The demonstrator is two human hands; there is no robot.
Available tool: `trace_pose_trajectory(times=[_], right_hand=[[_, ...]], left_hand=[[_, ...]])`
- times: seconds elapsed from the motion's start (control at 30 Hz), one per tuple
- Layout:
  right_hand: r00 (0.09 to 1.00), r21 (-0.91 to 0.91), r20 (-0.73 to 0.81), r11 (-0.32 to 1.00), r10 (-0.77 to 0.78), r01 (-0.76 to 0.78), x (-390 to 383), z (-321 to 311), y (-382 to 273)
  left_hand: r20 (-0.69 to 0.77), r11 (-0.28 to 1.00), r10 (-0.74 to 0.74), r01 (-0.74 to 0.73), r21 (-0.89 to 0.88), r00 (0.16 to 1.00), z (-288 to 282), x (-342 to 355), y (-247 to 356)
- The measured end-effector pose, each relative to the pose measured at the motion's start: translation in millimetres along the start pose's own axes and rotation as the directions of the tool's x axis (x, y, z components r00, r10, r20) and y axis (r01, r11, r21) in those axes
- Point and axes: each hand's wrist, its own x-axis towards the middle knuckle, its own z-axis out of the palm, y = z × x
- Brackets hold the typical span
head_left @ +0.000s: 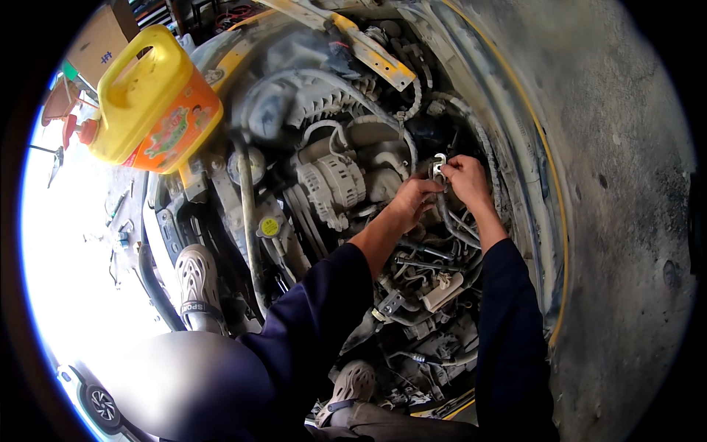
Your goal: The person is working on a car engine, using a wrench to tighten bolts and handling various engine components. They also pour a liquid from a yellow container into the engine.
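The small metal piece (440,163) is in the engine bay, at the upper end of the dark hose (444,212), and the right hand (468,179) holds it between the thumb and the fingers. The left hand (417,199) is narrow, its fingers drawn together at the side of the hose, but I cannot tell if they grip it or only touch it. I judge that the work is in the middle: the piece is in the fingers and not released, so its placing or its removal is probably not finished. Which of these 2 it is, the view does not let me say. The lower end of the hose goes among other pipes, where it is hard to follow. The left fingertips are partly hidden, and whether the piece is fastened to anything is too small to tell. Farther out, the alternator (331,188) is dusty but easy to see, while the parts under the forearms are covered by the dark sleeves (508,324). Beyond the jug (158,103), the ground at left is mostly lost in glare, and 1 blurred patch covers the lower left.
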Motion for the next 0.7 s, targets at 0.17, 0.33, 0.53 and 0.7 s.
trace_pose_trajectory(times=[0.17,0.33,0.53,0.7], right_hand=[[0.996,-0.042,0.017,0.995,0.089,-0.089,4.2,-0.7,-4.1],[0.999,-0.036,-0.024,0.999,0.032,-0.033,7.5,9.9,0.6],[0.989,-0.145,0.087,0.983,0.122,-0.109,15.2,1.9,-15.7],[0.978,-0.188,0.098,0.969,0.183,-0.163,20.5,8.1,-15.5]], left_hand=[[-0.087,0.998,0.057,-0.057,0.009,0.995,-3.0,-7.9,-8.9],[-0.145,0.994,0.098,-0.091,0.06,0.985,-2.2,-16.6,-11.9],[-0.167,0.995,0.095,-0.088,0.053,0.981,-1.4,-17.7,-14.2],[-0.171,0.994,0.103,-0.094,0.063,0.98,-12.2,-10.4,-17.3]])
